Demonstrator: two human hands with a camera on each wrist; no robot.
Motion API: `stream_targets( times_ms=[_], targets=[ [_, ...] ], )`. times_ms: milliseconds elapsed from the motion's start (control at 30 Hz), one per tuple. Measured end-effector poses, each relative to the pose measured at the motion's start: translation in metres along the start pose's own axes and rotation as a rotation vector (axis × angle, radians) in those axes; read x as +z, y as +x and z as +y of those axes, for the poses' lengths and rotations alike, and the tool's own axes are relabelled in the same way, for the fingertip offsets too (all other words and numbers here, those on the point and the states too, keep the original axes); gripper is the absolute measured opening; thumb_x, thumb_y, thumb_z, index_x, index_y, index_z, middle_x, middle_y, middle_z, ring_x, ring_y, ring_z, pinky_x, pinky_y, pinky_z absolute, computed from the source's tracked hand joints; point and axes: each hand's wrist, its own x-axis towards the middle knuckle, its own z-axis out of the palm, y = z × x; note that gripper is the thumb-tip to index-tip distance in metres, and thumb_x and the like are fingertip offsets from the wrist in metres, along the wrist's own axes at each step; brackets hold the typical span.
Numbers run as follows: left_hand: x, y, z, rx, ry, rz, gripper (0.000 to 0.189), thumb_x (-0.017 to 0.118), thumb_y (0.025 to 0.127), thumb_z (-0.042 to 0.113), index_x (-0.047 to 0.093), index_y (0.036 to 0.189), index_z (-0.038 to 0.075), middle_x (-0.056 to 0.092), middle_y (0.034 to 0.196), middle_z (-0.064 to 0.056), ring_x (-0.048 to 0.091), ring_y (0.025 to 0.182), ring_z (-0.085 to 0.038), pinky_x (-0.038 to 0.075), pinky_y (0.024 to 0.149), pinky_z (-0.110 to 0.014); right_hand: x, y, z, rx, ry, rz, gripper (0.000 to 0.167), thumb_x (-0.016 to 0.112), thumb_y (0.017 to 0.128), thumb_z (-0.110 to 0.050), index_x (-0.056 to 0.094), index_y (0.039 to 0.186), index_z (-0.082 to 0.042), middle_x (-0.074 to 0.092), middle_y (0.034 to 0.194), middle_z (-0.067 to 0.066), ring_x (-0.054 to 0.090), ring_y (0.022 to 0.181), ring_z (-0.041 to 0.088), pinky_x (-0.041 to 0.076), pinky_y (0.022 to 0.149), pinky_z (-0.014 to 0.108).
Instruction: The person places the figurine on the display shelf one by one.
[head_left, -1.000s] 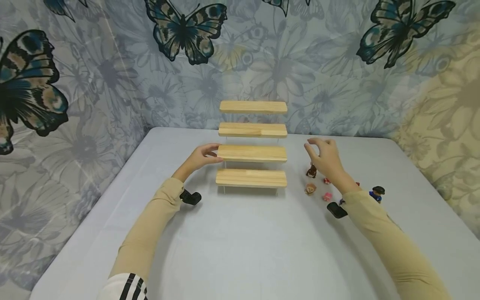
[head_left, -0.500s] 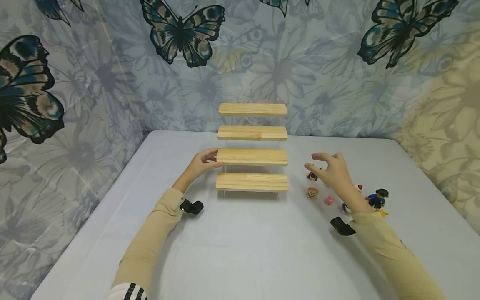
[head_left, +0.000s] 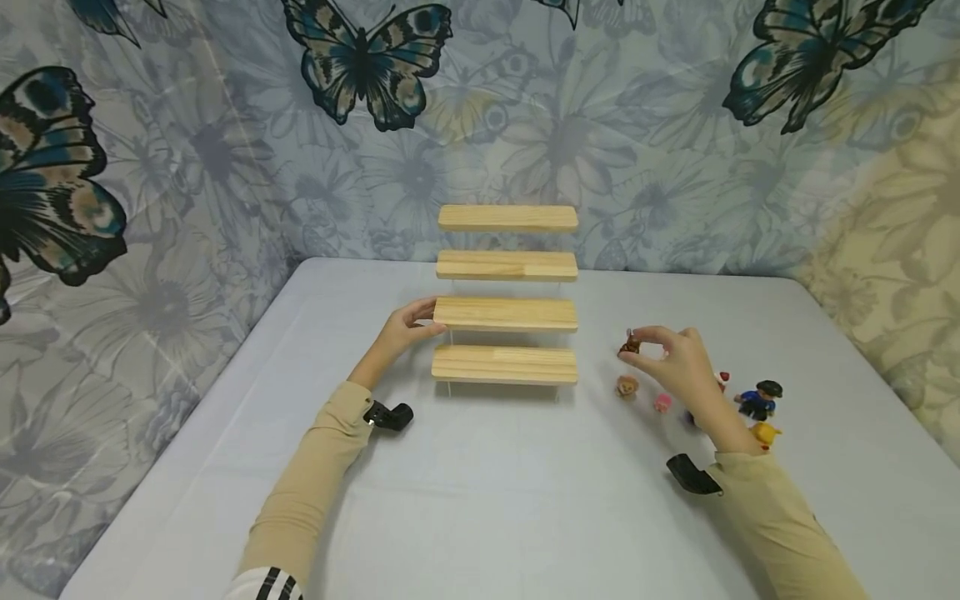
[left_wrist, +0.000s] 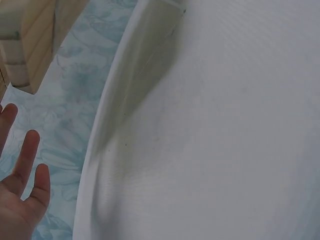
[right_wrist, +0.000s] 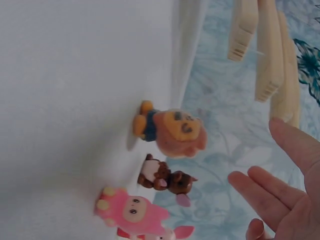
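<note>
My left hand [head_left: 405, 327] holds the left end of the second-lowest board of a tiered wooden display stand [head_left: 506, 314], thumb in front and fingers behind. In the left wrist view, its other fingers [left_wrist: 30, 150] spread below a board end. My right hand [head_left: 678, 362] reaches to a small brown animal figurine [head_left: 628, 343], thumb and index finger on either side of it in the head view. The right wrist view shows that figurine [right_wrist: 172, 175] upright on the table, apart from the visible fingers [right_wrist: 295, 145]. Nearby stand a lion-like figurine [head_left: 627, 386] and a pink figurine [head_left: 663, 403].
Right of the right hand are a blue-clad figure with a dark cap [head_left: 759, 400], a yellow figurine [head_left: 765, 433] and a partly hidden red-and-white one [head_left: 722, 380]. A white cloth covers the table [head_left: 517, 483]. Butterfly-print fabric [head_left: 360, 167] hangs behind.
My right hand has come down and nearer to me, and its thumb and index finger have closed in around the brown figurine. The left hand stays at the stand.
</note>
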Motion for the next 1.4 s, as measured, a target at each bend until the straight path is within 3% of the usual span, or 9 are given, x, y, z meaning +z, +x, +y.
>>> stream_targets(
  times_ms=[133, 400, 600, 800, 1000, 1233, 1400],
  targets=[
    [-0.003, 0.001, -0.003, -0.018, 0.003, 0.009, 0.058, 0.064, 0.083, 0.011, 0.039, 0.135, 0.004, 0.047, 0.128, -0.013, 0.045, 0.108, -0.023, 0.037, 0.087, -0.038, 0.003, -0.001, 0.001, -0.005, -0.009, -0.016, 0.046, 0.070, 0.078, -0.032, 0.061, 0.108, 0.003, 0.061, 0.103, 0.019, 0.034, 0.074, 0.027, 0.029, 0.057, 0.034],
    [0.002, -0.009, 0.018, -0.012, -0.019, -0.006, 0.057, 0.062, 0.084, 0.007, 0.036, 0.134, -0.003, 0.041, 0.132, -0.020, 0.045, 0.106, -0.028, 0.037, 0.087, -0.038, 0.008, -0.010, -0.003, 0.029, -0.044, -0.026, 0.041, 0.072, 0.076, -0.024, 0.064, 0.105, 0.004, 0.061, 0.096, 0.022, 0.036, 0.074, 0.028, 0.028, 0.053, 0.033],
    [0.007, -0.011, 0.015, 0.001, -0.024, 0.028, 0.054, 0.060, 0.084, 0.004, 0.038, 0.133, -0.003, 0.044, 0.129, -0.019, 0.044, 0.109, -0.028, 0.037, 0.086, -0.036, 0.008, -0.013, -0.003, 0.046, -0.057, -0.037, 0.039, 0.074, 0.074, -0.023, 0.065, 0.102, 0.002, 0.062, 0.094, 0.020, 0.037, 0.075, 0.028, 0.030, 0.055, 0.034],
    [0.009, -0.011, 0.015, 0.031, -0.039, 0.046, 0.053, 0.059, 0.084, 0.002, 0.039, 0.132, -0.004, 0.044, 0.128, -0.021, 0.042, 0.114, -0.030, 0.037, 0.087, -0.037, 0.008, -0.016, 0.000, 0.003, -0.055, -0.037, 0.035, 0.075, 0.073, -0.022, 0.067, 0.098, 0.002, 0.064, 0.093, 0.018, 0.041, 0.083, 0.032, 0.036, 0.064, 0.041],
    [0.009, -0.011, 0.017, 0.039, -0.036, 0.052, 0.052, 0.060, 0.084, 0.002, 0.039, 0.132, -0.004, 0.045, 0.127, -0.021, 0.042, 0.113, -0.030, 0.039, 0.086, -0.035, 0.008, -0.015, 0.001, 0.043, -0.045, -0.104, 0.039, 0.073, 0.075, -0.025, 0.065, 0.101, 0.003, 0.062, 0.099, 0.020, 0.040, 0.098, 0.042, 0.035, 0.077, 0.054],
    [0.008, -0.011, 0.010, 0.061, -0.041, 0.062, 0.052, 0.061, 0.084, 0.004, 0.041, 0.131, -0.004, 0.045, 0.127, -0.020, 0.043, 0.114, -0.030, 0.040, 0.082, -0.033, 0.008, -0.012, 0.000, -0.043, -0.066, -0.125, 0.031, 0.074, 0.073, -0.011, 0.066, 0.097, 0.007, 0.065, 0.087, 0.019, 0.047, 0.096, 0.045, 0.027, 0.090, 0.057],
    [0.011, -0.010, 0.012, 0.059, -0.053, 0.059, 0.052, 0.060, 0.084, 0.000, 0.039, 0.132, -0.004, 0.045, 0.128, -0.021, 0.042, 0.115, -0.029, 0.040, 0.083, -0.032, 0.010, -0.013, 0.002, 0.007, -0.061, -0.154, 0.030, 0.073, 0.074, -0.012, 0.066, 0.097, 0.007, 0.065, 0.088, 0.019, 0.052, 0.092, 0.041, 0.034, 0.086, 0.054]
  ],
)
